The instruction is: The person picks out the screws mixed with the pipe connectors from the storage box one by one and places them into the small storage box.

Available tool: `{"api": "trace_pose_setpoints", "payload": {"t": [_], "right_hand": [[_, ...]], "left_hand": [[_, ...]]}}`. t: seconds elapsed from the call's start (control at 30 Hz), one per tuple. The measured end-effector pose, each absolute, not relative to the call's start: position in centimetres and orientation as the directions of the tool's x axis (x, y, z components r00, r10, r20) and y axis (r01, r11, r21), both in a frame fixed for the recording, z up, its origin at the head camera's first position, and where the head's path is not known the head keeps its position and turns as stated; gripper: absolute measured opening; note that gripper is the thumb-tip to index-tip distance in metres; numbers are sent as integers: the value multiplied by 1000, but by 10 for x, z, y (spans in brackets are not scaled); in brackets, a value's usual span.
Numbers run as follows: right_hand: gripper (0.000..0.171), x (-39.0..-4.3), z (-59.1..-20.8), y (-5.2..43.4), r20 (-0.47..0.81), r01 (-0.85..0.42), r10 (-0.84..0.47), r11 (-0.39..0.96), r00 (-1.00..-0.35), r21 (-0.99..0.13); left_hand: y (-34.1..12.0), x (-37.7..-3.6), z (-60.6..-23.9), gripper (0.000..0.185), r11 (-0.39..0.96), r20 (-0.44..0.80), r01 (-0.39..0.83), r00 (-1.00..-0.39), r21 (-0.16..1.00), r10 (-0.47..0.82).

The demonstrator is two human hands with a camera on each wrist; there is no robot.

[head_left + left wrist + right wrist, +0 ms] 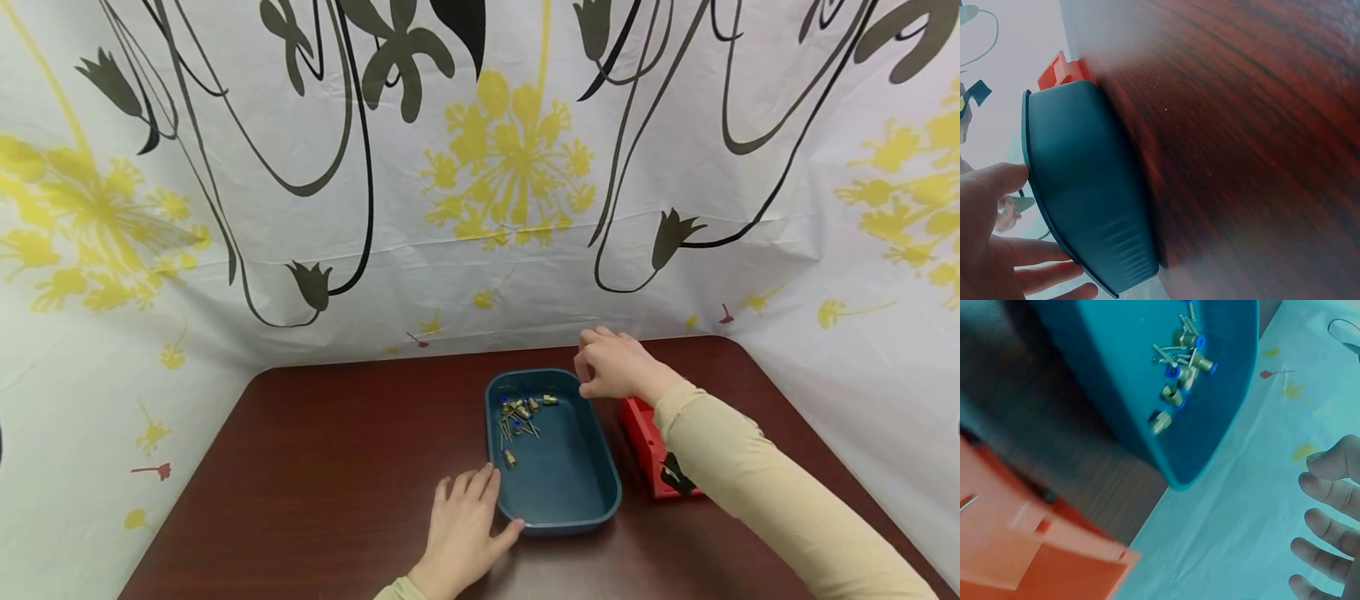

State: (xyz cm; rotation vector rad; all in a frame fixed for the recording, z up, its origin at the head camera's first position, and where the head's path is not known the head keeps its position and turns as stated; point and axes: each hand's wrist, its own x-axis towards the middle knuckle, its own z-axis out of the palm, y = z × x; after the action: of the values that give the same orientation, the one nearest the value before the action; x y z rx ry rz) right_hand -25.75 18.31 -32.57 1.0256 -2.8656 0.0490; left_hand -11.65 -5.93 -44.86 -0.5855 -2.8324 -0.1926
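Observation:
A blue-green tray (566, 479) lies on the table and holds several brass fittings (510, 458) with blue collars, together with thin screws (1163, 355). My left hand (459, 529) touches the tray's near left rim, thumb and fingers spread along the edge (1054, 234). Above the tray's far right corner is my right hand (613, 367). Its fingers bend loosely and carry nothing in the right wrist view, where the hand (1338, 531) is apart from the tray. Beneath the right forearm stands a red bin (643, 437), partly hidden by the sleeve.
A black item (675, 475) shows at the red bin's near end, its kind unclear. The dark red-brown wooden table (337, 475) extends left of the tray. A white cloth (420, 308) with printed flowers hangs behind the table and at both sides.

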Motion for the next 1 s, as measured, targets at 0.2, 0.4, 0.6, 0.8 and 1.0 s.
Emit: {"api": "trace_pose_setpoints", "payload": {"t": [0.2,0.4,0.6,0.8,1.0], "right_hand": [[21,-263,-326,165,60,-645,-643,764,-763,-9],[19,-266,-329,148,43,-649,-648,761,-760,-18],[19,-268,-334,132,26,-646,-646,760,-763,-68],[19,-270,-343,121,0,-633,-636,769,-772,-87],[19,-273,-352,114,-35,-622,-627,777,-778,-92]], "left_hand": [[-59,-116,-449,65,909,266,407,-889,86,373],[-59,-117,-449,65,909,269,407,-889,87,372],[-59,-117,-448,65,911,267,403,-890,81,370],[-60,-116,-448,65,910,271,404,-889,88,369],[-60,-116,-448,65,909,273,408,-887,89,372]]}}
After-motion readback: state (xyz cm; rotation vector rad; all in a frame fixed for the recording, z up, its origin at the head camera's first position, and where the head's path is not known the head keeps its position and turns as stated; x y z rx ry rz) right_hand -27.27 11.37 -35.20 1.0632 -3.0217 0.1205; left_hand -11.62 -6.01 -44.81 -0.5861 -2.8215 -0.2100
